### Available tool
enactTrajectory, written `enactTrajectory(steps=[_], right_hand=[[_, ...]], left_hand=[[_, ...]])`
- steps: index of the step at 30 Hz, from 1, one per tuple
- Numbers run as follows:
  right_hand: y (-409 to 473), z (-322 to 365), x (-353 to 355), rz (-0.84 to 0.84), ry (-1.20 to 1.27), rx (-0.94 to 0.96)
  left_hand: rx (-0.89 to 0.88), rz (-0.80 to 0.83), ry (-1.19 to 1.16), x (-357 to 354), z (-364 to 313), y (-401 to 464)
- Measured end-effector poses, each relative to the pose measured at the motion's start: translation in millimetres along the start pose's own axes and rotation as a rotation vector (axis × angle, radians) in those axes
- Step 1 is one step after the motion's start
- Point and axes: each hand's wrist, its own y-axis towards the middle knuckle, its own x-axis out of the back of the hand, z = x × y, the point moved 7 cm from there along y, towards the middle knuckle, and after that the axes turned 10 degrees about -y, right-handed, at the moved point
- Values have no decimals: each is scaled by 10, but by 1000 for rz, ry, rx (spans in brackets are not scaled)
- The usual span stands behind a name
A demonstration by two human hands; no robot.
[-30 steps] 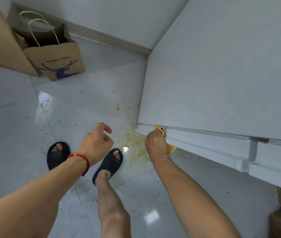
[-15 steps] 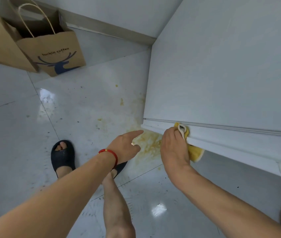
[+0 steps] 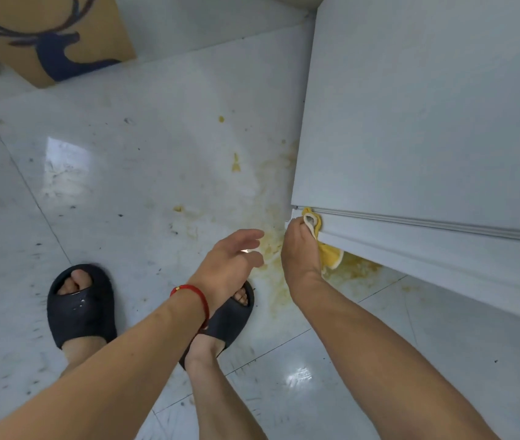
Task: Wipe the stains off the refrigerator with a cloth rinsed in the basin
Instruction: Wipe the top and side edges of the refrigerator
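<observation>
Our right hand grips the yellow cloth against the refrigerator door's lower left corner; our left hand hovers empty, fingers relaxed. The door looks mostly clean; yellow stains remain on the floor.

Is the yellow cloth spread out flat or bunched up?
Bunched up: the right hand grips the cloth wadded against the fridge edge.

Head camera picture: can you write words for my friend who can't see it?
A person's right hand presses a yellow cloth against the bottom corner of a white refrigerator. The left hand hovers open beside it, above yellow stains on the floor tiles.
</observation>
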Motion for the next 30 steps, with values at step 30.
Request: enactTrajectory(steps=[30], right_hand=[[-1248, -1066, -169, 226, 336, 44]], left_hand=[[-7, 199, 398, -120, -611, -612]])
